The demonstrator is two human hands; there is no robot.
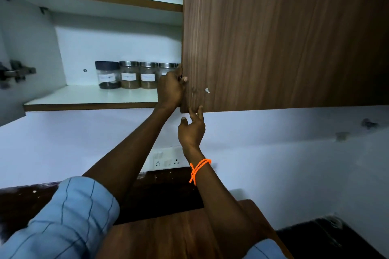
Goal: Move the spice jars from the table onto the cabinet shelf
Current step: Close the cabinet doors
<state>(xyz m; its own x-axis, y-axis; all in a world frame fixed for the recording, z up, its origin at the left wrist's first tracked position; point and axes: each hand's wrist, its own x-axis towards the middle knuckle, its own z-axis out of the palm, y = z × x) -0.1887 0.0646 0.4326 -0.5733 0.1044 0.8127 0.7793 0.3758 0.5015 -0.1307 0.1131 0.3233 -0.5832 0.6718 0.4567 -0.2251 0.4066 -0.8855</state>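
Four jars (134,75) are seen in a row on the shelf (90,99), a possible fifth being hidden by the door (284,35). The door's edge is gripped by the left hand (171,88); its lower corner is touched by the extended fingers of the right hand (192,130), nothing being held. Shelving is judged done; closing remains, requiring the door to be swung without fingers being caught.

Matt wood-grain cabinet door (284,33); clear spice jars (137,75) with shiny metal lids.
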